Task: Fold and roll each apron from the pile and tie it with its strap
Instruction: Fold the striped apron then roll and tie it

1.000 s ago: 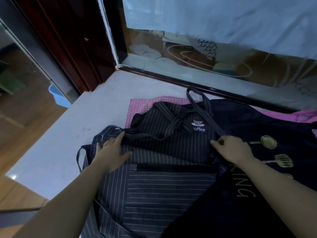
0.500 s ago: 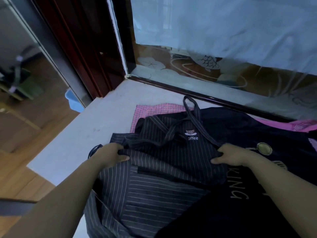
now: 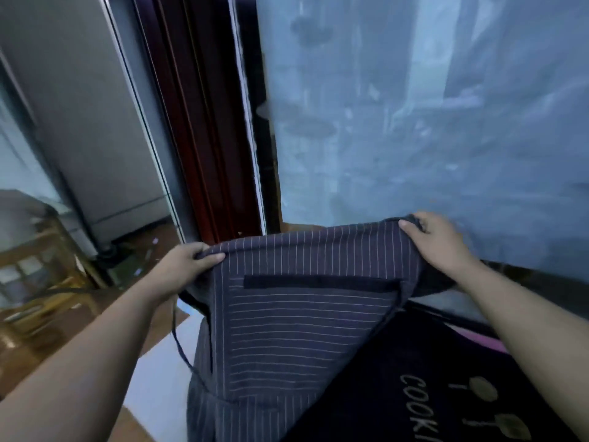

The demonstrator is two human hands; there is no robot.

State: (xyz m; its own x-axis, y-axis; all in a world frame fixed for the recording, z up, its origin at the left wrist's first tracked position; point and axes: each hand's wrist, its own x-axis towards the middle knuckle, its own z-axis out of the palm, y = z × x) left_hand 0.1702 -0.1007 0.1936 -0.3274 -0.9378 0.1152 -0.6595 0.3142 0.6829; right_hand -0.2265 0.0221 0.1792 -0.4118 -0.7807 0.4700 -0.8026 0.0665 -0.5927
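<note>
Nearest the camera, at the lower right, a dark apron [image 3: 398,371] printed with pale lettering that begins "COOK" and small utensil pictures lies on the tabletop [image 3: 156,378], whose pale surface shows bare at the lower left. A thin strip of pink cloth [image 3: 484,341] peeks out along the dark apron's far edge, just beside the right forearm. The striped apron [image 3: 302,330] is held up in front of the person, its lower part draping down against the dark apron and over the tabletop, its pocket facing the camera with a dark band [image 3: 318,282] across the top and stripes running crosswise below. A thin strap [image 3: 174,330] dangles loose from the apron's left side. The left hand [image 3: 183,266] grips the apron's upper left corner, thumb laid on the front and fingers curled behind the edge; the right hand [image 3: 436,244] grasps the upper right corner, a little higher, with cloth bunched under its curled fingers. The top edge between them is pulled fairly taut. Beyond stands a red-brown frame [image 3: 197,122], with a sheer pale-blue curtain [image 3: 414,106] to its right and a grey cabinet [image 3: 79,122] over a wooden floor [image 3: 38,355] to its left.
</note>
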